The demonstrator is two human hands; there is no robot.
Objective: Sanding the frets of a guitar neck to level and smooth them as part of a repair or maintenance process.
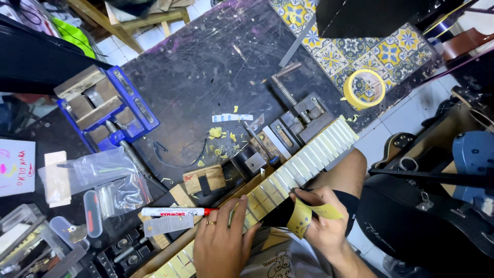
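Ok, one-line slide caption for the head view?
Left hand steadies a taped guitar neck while right hand peels yellow tape on the workbench.

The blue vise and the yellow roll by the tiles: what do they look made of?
Blue vise: seemingly painted metal, glossy blue body with a bare grey screw; its jaws look faced with raw wooden blocks. Yellow roll: probably paper masking tape, matte yellow, wound in a ring with an open core.

Seen from above, the person's two bare hands and forearms show, with no sleeves or gloves. The left hand (pixel 220 246) wears a thin gold-coloured ring on one finger. The right hand (pixel 320 219) wears nothing. A bare knee shows beyond dark shorts, and a pale shirt with a black line drawing sits below.
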